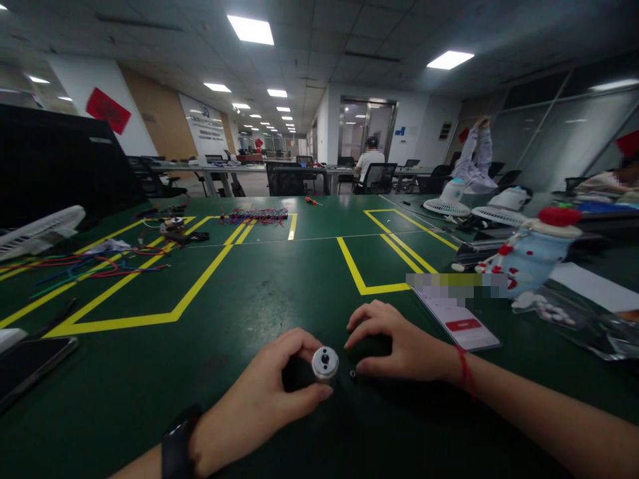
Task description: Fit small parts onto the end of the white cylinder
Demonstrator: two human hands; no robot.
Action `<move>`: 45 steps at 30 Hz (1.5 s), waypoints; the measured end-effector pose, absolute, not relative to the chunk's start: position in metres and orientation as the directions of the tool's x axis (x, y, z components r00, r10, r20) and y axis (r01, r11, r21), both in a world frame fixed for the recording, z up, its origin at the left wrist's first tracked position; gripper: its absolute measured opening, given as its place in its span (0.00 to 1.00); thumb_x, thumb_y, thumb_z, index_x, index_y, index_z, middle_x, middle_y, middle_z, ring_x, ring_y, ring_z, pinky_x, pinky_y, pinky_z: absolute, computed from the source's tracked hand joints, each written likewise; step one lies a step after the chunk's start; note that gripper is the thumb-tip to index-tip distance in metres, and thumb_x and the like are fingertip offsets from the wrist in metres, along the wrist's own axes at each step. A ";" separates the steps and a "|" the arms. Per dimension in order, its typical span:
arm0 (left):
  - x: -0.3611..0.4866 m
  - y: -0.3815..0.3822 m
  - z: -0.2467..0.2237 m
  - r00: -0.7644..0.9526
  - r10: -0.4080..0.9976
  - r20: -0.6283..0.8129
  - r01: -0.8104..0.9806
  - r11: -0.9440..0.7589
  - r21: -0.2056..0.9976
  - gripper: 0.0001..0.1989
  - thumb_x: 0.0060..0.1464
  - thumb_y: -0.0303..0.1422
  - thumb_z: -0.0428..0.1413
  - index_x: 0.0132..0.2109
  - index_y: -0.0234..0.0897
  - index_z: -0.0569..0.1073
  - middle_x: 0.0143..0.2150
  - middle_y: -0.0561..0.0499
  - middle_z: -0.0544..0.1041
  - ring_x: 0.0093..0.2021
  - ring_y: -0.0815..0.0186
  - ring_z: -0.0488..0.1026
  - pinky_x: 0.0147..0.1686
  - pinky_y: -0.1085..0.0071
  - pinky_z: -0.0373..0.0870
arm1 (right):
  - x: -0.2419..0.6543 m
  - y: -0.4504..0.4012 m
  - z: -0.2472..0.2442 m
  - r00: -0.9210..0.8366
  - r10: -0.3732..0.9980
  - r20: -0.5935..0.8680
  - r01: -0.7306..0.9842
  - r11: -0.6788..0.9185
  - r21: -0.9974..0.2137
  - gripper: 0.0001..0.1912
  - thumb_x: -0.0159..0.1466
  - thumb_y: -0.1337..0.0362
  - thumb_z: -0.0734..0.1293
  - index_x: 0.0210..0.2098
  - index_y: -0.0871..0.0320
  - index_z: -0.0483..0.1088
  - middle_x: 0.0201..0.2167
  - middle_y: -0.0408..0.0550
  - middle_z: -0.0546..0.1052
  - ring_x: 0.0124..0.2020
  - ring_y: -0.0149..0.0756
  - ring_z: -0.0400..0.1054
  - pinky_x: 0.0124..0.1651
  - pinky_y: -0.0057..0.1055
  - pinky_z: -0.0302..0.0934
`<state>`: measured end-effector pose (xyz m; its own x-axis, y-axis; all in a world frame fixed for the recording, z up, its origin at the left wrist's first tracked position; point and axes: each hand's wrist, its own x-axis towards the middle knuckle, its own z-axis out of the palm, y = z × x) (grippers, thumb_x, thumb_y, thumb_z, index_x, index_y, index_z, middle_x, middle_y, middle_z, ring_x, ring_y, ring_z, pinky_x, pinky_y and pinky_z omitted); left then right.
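In the head view, my left hand (pixel 272 382) curls its thumb and fingers around a small cylindrical metal motor (pixel 325 365). The motor stands upright, its silver end face up, with a dark centre and two dark holes. My right hand (pixel 392 342) rests by the green table (pixel 239 359), fingers curved and apart, with nothing visible between them. Close to its thumb tip lies a tiny dark ring-like part (pixel 353 374); whether the thumb touches it I cannot tell.
Yellow tape (pixel 124 324) marks the table. Loose wires (pixel 124 263) and a bundle of wires (pixel 257 216) lie left, a screwdriver (pixel 313 201) at the far edge. To the right are a phone (pixel 462 322), a light-blue bottle (pixel 536 256) and white fans (pixel 449 199). A person (pixel 369 163) sits beyond.
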<state>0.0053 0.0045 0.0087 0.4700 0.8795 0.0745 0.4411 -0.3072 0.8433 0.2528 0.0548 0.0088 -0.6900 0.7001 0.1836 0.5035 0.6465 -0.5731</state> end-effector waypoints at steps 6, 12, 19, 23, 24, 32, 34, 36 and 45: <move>0.005 0.006 0.009 0.466 0.880 0.096 0.449 -0.328 0.831 0.10 0.52 0.29 0.61 0.42 0.40 0.71 0.39 0.53 0.75 0.41 0.61 0.71 0.41 0.68 0.66 | 0.240 0.042 0.015 -0.692 0.689 0.216 0.497 0.672 -0.548 0.06 0.60 0.62 0.69 0.37 0.54 0.76 0.48 0.47 0.70 0.49 0.39 0.63 0.53 0.40 0.55; 0.005 0.005 0.008 0.467 0.879 0.097 0.449 -0.330 0.830 0.10 0.52 0.28 0.61 0.42 0.40 0.70 0.40 0.53 0.75 0.40 0.61 0.71 0.41 0.68 0.66 | 0.237 0.042 0.014 -0.738 0.650 0.179 0.505 0.709 -0.492 0.13 0.58 0.59 0.71 0.42 0.52 0.75 0.47 0.47 0.71 0.47 0.41 0.63 0.51 0.41 0.54; 0.004 0.005 0.008 0.466 0.880 0.092 0.457 -0.328 0.827 0.10 0.52 0.29 0.61 0.42 0.39 0.71 0.39 0.53 0.75 0.40 0.62 0.71 0.41 0.68 0.66 | 0.233 0.033 0.013 -0.743 0.642 0.186 0.488 0.712 -0.505 0.20 0.52 0.50 0.73 0.39 0.56 0.73 0.44 0.46 0.72 0.43 0.38 0.63 0.46 0.37 0.54; 0.005 0.006 0.008 0.470 0.878 0.090 0.444 -0.323 0.835 0.10 0.52 0.27 0.61 0.42 0.40 0.71 0.39 0.54 0.75 0.40 0.62 0.71 0.40 0.69 0.66 | 0.228 0.023 0.013 -0.765 0.619 0.176 0.473 0.727 -0.498 0.19 0.51 0.49 0.74 0.34 0.56 0.73 0.40 0.45 0.72 0.41 0.37 0.64 0.43 0.35 0.54; 0.005 0.006 0.007 0.470 0.878 0.093 0.441 -0.325 0.836 0.10 0.52 0.27 0.61 0.42 0.40 0.71 0.39 0.54 0.75 0.40 0.62 0.71 0.40 0.69 0.66 | 0.227 0.021 0.013 -0.777 0.606 0.167 0.469 0.735 -0.490 0.16 0.52 0.51 0.74 0.34 0.56 0.73 0.40 0.44 0.73 0.41 0.37 0.64 0.44 0.36 0.54; 0.003 0.006 0.005 0.478 0.873 0.101 0.452 -0.343 0.824 0.10 0.52 0.28 0.61 0.41 0.40 0.70 0.39 0.55 0.74 0.40 0.63 0.70 0.40 0.69 0.65 | 0.221 0.027 0.018 -0.521 0.828 0.209 0.274 0.394 -0.877 0.10 0.66 0.59 0.64 0.37 0.58 0.73 0.34 0.44 0.72 0.36 0.31 0.67 0.39 0.29 0.61; 0.003 0.006 0.005 0.474 0.874 0.107 0.460 -0.349 0.816 0.09 0.52 0.28 0.61 0.41 0.40 0.70 0.38 0.55 0.73 0.39 0.63 0.70 0.39 0.70 0.65 | 0.213 0.026 0.019 -0.513 0.817 0.263 0.206 0.415 -0.886 0.09 0.66 0.60 0.65 0.39 0.57 0.74 0.36 0.44 0.72 0.39 0.31 0.67 0.42 0.29 0.61; 0.004 0.006 0.004 0.470 0.876 0.107 0.472 -0.352 0.808 0.09 0.52 0.29 0.61 0.40 0.39 0.69 0.37 0.55 0.73 0.38 0.63 0.70 0.37 0.70 0.65 | 0.206 0.024 0.019 -0.528 0.797 0.295 0.217 0.461 -0.860 0.07 0.65 0.62 0.66 0.38 0.57 0.75 0.38 0.44 0.70 0.40 0.31 0.67 0.43 0.29 0.61; 0.005 0.007 0.005 0.468 0.878 0.106 0.476 -0.351 0.807 0.08 0.53 0.30 0.60 0.41 0.39 0.70 0.37 0.54 0.73 0.37 0.63 0.69 0.36 0.70 0.65 | 0.204 0.021 0.019 -0.552 0.755 0.353 0.262 0.559 -0.787 0.04 0.63 0.66 0.67 0.37 0.58 0.74 0.38 0.43 0.69 0.41 0.30 0.66 0.45 0.29 0.61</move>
<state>0.0051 0.0069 0.0050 0.4676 0.8776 0.1055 0.4759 -0.3506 0.8066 0.2040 0.0215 0.0190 -0.5521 0.7553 0.3531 0.2617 0.5591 -0.7867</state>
